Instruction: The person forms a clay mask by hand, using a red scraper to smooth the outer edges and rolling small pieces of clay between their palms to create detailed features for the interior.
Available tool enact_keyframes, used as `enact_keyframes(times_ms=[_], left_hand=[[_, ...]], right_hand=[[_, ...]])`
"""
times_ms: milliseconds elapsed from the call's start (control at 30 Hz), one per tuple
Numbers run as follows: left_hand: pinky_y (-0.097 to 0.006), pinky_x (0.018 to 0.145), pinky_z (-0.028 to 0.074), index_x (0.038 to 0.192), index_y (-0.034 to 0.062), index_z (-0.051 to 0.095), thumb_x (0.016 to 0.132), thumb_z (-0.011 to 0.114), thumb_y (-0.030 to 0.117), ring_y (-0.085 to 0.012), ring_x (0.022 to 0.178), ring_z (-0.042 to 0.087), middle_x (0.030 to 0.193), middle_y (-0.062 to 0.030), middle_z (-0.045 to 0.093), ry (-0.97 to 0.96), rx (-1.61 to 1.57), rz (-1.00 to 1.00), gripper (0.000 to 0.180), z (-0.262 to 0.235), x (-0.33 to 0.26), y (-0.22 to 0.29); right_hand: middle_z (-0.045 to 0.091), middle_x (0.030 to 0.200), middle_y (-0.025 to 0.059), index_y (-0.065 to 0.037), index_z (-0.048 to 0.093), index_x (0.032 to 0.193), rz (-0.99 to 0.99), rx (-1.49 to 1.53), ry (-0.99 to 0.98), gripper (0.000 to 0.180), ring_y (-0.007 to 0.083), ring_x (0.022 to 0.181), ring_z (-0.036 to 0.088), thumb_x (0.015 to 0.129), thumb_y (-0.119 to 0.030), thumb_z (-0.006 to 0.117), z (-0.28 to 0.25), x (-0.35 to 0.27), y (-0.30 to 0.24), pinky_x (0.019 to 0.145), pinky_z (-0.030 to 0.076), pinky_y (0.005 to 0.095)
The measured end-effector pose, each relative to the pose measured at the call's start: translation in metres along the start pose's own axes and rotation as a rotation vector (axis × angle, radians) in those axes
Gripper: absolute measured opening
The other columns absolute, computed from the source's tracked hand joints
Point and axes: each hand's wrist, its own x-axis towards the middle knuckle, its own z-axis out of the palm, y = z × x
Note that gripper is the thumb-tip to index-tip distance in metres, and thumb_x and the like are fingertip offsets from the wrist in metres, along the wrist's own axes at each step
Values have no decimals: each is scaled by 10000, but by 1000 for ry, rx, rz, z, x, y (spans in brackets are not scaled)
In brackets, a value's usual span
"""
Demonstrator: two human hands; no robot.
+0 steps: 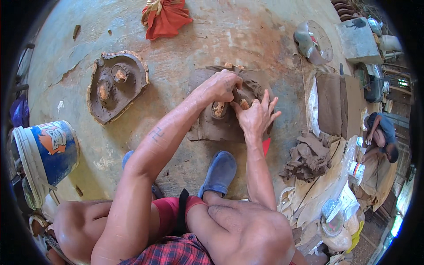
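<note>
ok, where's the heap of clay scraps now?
In the head view, the heap of clay scraps is right of centre, lower and farther right than the right hand, just below the brown clay slab.

Single head view: left fisheye of side-by-side pair on wearer's head. Looks steeply down and forward at clay slab (229, 128), from wearer's side of it, at close range. Picture centre falls near slab's lower edge. Knees (267, 234) loom large below slab, nearer lens; co-worker (388, 130) far right of slab shows small, well off (dark round rim cuts corners; straight edges bow).
</note>
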Motion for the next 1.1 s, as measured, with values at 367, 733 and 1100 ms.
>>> enact_keyframes(times_ms=[367,733,1100], left_hand=[[-446,896,572,1422,67,603,713,623,-91,-403,1051,694,1219,-221,669,245,-127,-41,726,2,-16,6],[-420,761,640,1703,115,114,866,534,-93,-299,795,795,1443,-318,599,510,-471,-499,959,44,-48,75],[-352,665,631,1647,262,-276,938,437,-84,-300,993,779,1727,-339,15,419,-1003,-586,1064,86,-52,118]], right_hand=[[588,1489,165,-54,778,1194,-55,-9,156,593,421,1456,464,809,-501,845,-28,15,-2,1182,344,667],[765,1146,201,-64,626,1402,-585,423,-552,545,364,1096,735,867,-95,725,-10,129,0,984,571,435],[774,1067,173,-48,662,1360,-768,539,-558,530,316,997,746,846,-132,763,0,139,-8,917,579,417]])
